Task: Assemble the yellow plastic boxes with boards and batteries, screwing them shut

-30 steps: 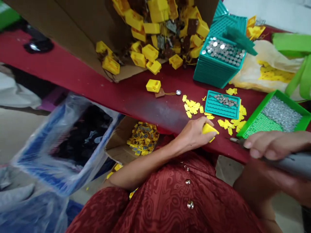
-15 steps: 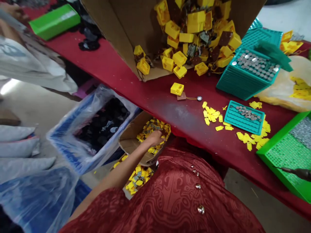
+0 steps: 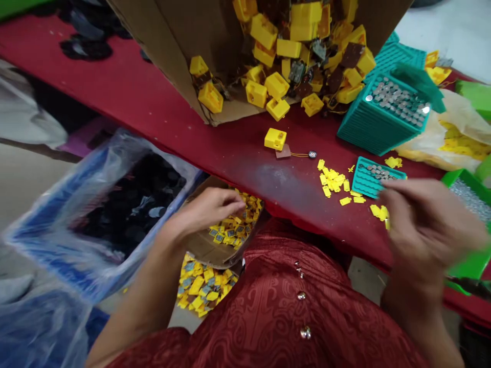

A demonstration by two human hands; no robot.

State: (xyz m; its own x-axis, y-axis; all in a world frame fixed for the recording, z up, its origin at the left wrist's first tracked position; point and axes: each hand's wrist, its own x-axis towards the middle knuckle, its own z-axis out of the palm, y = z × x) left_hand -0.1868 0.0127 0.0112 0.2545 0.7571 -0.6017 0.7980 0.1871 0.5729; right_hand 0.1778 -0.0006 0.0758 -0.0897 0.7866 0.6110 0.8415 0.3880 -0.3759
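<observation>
My left hand [image 3: 215, 207] is above an open cardboard box [image 3: 203, 250] of small yellow-and-grey pieces [image 3: 230, 232]. Its fingers are loosely bent, with the thumb slightly apart and nothing visible between them. Blurred by motion, my right hand [image 3: 433, 220] has thumb and forefinger pinched together at the near right corner of a small teal tray [image 3: 364, 184]. Button cells [image 3: 378, 171] lie in that tray; whatever the pinch holds is too small to make out. Yellow plastic tabs [image 3: 332, 179] are scattered beside the tray. A yellow casing [image 3: 275, 138] rests nearby against a brown piece wired to a small disc.
A large carton [image 3: 164, 56] spills yellow casings at the back of the red table [image 3: 230, 148]. Stacked teal trays [image 3: 379, 122] carry more button cells. At right is a green basket [image 3: 466, 263] with screws; at lower left, a plastic-lined blue crate [image 3: 49, 214] holds black parts.
My left hand has risen out of the cardboard box and moved left. My right hand has come into view at the teal tray. The view has shifted somewhat.
</observation>
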